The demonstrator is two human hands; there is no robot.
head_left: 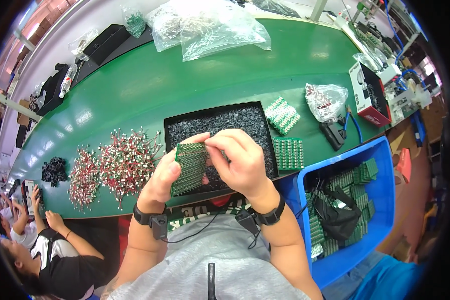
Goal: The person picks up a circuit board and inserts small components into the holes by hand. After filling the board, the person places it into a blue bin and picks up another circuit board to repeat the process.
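Observation:
Upright over the black tray [269,135], a green circuit board panel [191,172] covered in rows of pins is gripped by my left hand [160,181], thumb on its near face. My right hand [242,162] is closed in a pinch at the panel's upper right corner. Whatever its fingertips hold is too small to make out. Loose small black parts [247,122] fill the tray below. Just right of the tray lie one green board panel [288,154] and a second stack of boards [283,115] behind it.
Left of the tray are piles of red-and-white wired connectors [127,162] and black pieces [54,171]. Pliers [353,125], a bag of parts [326,101] and an open box [369,95] stand right. A blue bin [387,200] holds boards. Co-workers [60,260] sit left.

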